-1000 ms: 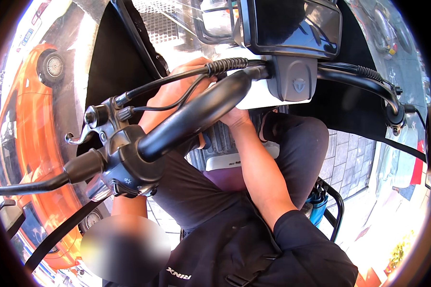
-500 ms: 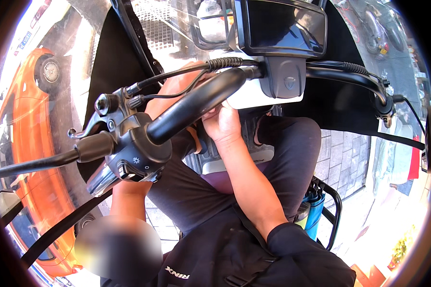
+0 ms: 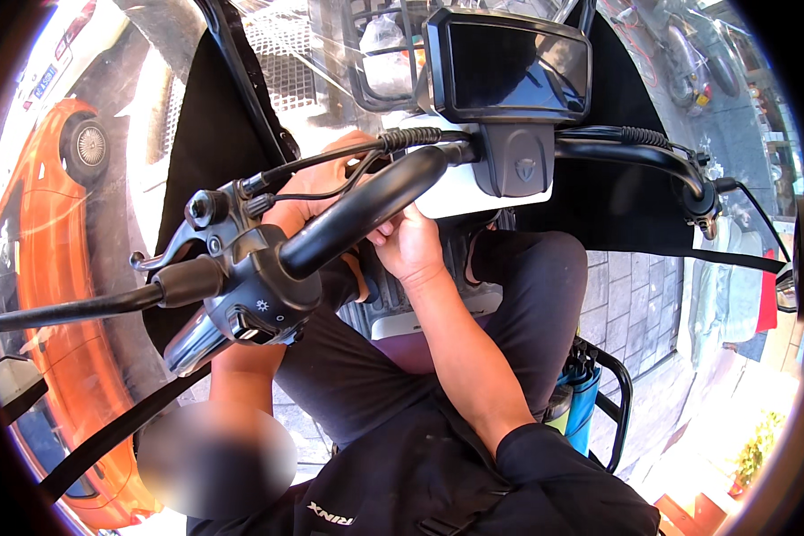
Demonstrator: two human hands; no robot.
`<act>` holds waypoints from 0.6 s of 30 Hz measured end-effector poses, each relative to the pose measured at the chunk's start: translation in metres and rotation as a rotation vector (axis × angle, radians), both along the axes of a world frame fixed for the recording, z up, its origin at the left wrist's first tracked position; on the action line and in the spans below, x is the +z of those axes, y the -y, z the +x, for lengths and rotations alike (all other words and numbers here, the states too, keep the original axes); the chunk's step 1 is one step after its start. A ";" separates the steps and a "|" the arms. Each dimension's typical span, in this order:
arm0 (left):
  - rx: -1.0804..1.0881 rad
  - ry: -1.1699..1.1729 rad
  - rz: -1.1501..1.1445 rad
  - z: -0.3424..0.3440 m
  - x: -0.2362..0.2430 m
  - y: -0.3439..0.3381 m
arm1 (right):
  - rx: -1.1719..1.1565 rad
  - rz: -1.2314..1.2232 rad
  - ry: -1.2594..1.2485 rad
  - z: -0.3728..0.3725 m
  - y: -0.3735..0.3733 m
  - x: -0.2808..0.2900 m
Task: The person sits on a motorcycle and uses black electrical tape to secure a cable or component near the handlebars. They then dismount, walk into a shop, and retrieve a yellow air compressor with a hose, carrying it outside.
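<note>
While my left hand [image 3: 335, 176] and curled right hand [image 3: 413, 247] are hovering near the lower-left corner of the white panel [image 3: 460, 198] — I'm failing to tell either grip, or what's finished or remaining.

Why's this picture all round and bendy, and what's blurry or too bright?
Head view: the fisheye lens bends the orange car and blackens the corners; head view, lower left: an oval patch is blurred; head view, lower right: glare washes out the ground.
</note>
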State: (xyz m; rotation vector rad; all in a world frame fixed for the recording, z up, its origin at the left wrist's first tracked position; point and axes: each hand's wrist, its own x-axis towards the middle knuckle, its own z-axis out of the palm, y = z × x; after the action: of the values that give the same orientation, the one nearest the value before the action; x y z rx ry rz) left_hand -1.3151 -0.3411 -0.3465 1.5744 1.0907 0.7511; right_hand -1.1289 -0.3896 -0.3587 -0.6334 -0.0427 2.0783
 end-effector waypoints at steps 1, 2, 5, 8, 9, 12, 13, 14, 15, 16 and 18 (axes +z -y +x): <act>0.023 0.002 -0.012 -0.001 0.010 0.006 | 0.016 0.010 0.029 -0.002 0.001 0.002; 0.053 0.004 -0.023 -0.002 0.021 0.015 | 0.032 0.021 0.057 -0.004 0.002 0.004; 0.033 0.100 -0.025 0.021 0.019 0.001 | -0.033 0.086 0.169 0.014 -0.008 -0.005; 0.155 0.026 -0.071 0.016 0.041 0.010 | 0.017 0.087 0.167 0.002 -0.004 0.004; 0.181 0.000 -0.081 0.020 0.041 0.005 | 0.015 0.078 0.185 0.003 -0.005 0.002; 0.272 -0.151 -0.021 0.029 0.050 -0.005 | 0.020 0.071 0.206 0.003 -0.005 0.009; 0.284 -0.089 0.038 0.032 0.050 -0.006 | 0.023 0.070 0.214 0.004 -0.005 0.011; 0.297 -0.033 0.030 0.032 0.048 -0.009 | 0.021 0.070 0.217 0.004 -0.005 0.011; 0.308 0.021 0.022 0.032 0.045 -0.011 | 0.020 0.071 0.220 0.004 -0.004 0.012; 0.318 0.072 -0.051 0.032 0.040 -0.017 | 0.019 0.072 0.225 0.005 -0.005 0.012; 0.318 0.110 -0.139 0.029 0.035 -0.020 | 0.040 0.079 0.210 0.007 -0.006 0.008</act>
State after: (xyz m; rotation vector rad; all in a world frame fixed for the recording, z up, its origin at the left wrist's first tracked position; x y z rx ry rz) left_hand -1.2856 -0.3215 -0.3114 1.2429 1.2984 0.9407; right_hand -1.1215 -0.3832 -0.3509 -0.8057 -0.2579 2.0302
